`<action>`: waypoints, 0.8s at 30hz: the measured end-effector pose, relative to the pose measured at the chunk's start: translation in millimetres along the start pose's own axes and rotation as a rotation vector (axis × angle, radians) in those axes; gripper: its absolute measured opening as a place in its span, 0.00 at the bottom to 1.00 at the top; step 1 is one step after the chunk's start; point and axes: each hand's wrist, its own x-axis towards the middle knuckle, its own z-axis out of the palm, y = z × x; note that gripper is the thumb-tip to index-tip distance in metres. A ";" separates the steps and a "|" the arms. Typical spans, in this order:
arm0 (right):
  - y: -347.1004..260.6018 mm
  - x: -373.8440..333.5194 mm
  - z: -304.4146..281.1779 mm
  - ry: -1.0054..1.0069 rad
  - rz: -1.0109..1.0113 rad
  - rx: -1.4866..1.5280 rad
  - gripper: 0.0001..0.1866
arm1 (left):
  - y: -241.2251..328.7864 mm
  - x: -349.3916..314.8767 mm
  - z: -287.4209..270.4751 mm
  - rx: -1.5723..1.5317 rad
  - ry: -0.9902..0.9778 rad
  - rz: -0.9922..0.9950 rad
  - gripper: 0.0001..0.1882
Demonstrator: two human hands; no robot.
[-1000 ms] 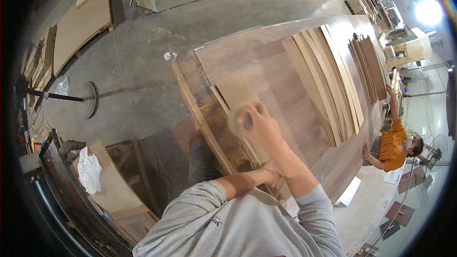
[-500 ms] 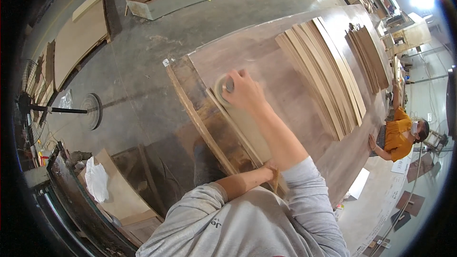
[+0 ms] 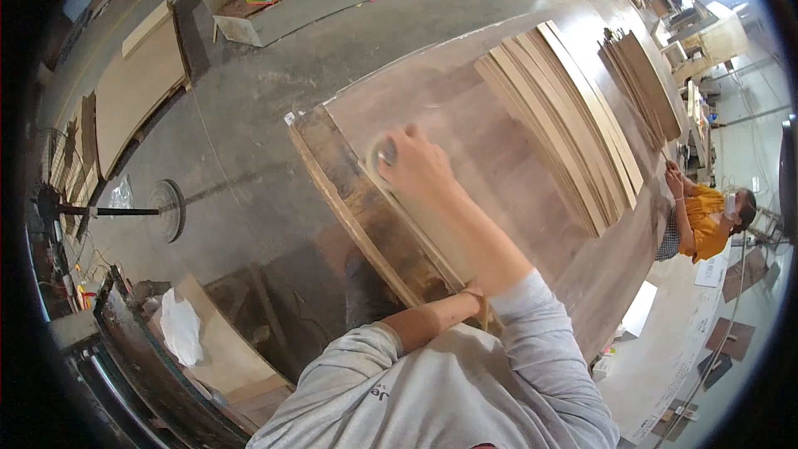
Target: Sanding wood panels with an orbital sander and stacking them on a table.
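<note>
My right hand is closed round a pale ring-shaped roll with a dark centre, which looks like a roll of tape; motion blurs it. It is over the far end of a long pale wood strip lying along the table's left edge. My left hand is at the strip's near end, close to my body and below my right forearm. Its fingers look wrapped round the strip's end, though my right arm partly hides them.
A large brown table carries a stack of pale wood strips and a darker stack. A worn wooden ledge runs along its left side. At the right stands a person in an orange top. A pedestal fan is far left.
My right hand with the roll has shifted slightly left and nearer me. My left hand stays at the strip's near end. The other person's hand has left the table and both hands are together.
</note>
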 end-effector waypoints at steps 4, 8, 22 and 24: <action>-4.3 10.5 12.9 0.120 -0.246 0.030 0.22 | -9.0 11.4 13.1 -0.189 0.315 0.094 0.27; 26.9 -57.3 -4.8 -0.007 -0.064 0.036 0.23 | -26.7 4.7 -3.1 0.519 0.586 0.301 0.24; 22.4 21.2 -2.9 0.133 -0.047 0.000 0.23 | 2.9 -18.4 -0.4 0.152 0.099 0.076 0.42; 8.2 50.0 -0.4 0.157 -0.049 0.013 0.24 | 0.3 -15.0 -1.0 0.066 0.103 0.101 0.42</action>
